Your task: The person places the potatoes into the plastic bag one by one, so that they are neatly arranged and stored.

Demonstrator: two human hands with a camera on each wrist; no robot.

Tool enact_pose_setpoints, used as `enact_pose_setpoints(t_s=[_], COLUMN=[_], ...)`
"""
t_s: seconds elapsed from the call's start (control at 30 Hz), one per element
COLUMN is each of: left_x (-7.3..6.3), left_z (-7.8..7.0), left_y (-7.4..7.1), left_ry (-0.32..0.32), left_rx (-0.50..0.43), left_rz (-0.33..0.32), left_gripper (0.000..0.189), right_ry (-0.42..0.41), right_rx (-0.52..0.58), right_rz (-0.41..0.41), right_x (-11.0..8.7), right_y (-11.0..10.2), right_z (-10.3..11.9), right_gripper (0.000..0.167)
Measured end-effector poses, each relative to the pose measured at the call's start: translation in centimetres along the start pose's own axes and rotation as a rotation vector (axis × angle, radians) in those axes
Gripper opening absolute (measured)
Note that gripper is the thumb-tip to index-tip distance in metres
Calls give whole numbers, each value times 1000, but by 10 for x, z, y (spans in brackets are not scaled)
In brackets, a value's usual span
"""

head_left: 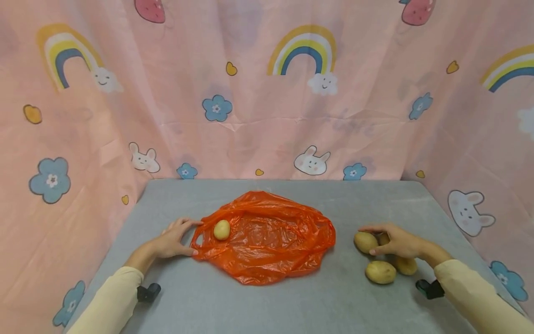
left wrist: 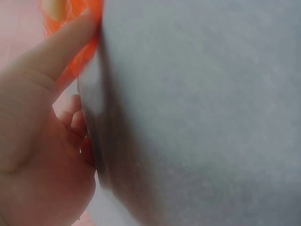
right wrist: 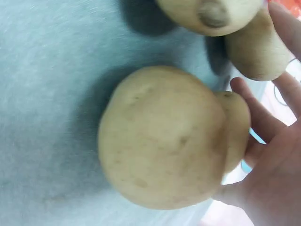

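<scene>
An orange plastic bag [head_left: 267,260] lies spread on the table, with one potato [head_left: 222,230] on its left part. My left hand [head_left: 175,239] is at the bag's left handle end, thumb and forefinger spread apart and touching the plastic. The left wrist view shows the straight thumb [left wrist: 70,42] against the orange edge. To the right of the bag, my right hand [head_left: 398,241] has its thumb and fingers around a potato [head_left: 364,243]. Below that hand lie another potato [head_left: 380,272] and a potato [head_left: 406,266] near the wrist. One more potato [head_left: 383,239] is partly hidden under the hand.
The grey table [head_left: 292,306] ends at a pink patterned curtain [head_left: 258,139], which hangs behind it and along both sides. A black wrist mount [head_left: 149,292] shows by the left sleeve, and another black mount [head_left: 429,289] by the right sleeve.
</scene>
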State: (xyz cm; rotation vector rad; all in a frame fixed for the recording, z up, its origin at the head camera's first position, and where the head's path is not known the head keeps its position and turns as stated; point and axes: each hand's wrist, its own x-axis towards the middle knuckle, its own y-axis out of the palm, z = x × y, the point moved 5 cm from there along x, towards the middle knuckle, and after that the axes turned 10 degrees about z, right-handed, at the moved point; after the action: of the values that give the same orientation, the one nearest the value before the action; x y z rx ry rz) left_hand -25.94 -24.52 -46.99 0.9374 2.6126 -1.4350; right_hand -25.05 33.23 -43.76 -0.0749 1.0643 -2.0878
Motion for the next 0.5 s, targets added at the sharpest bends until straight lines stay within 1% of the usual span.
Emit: enact_pose_setpoints(t_s=[0.1,0.27,0.5], left_x=[0,0,0], left_z=[0,2,1], left_y=[0,1,1], left_ry=[4,-3,2], left_rx=[2,2,3], left_rz=[-3,-3,-12], left_gripper=[76,76,77], right_ry=[-4,0,-15], right_rx=[13,3,52], right_rz=[7,16,18], right_x=[0,2,3], right_y=[2,3,3], right_z=[-3,-6,-9], right_gripper=[61,62,62])
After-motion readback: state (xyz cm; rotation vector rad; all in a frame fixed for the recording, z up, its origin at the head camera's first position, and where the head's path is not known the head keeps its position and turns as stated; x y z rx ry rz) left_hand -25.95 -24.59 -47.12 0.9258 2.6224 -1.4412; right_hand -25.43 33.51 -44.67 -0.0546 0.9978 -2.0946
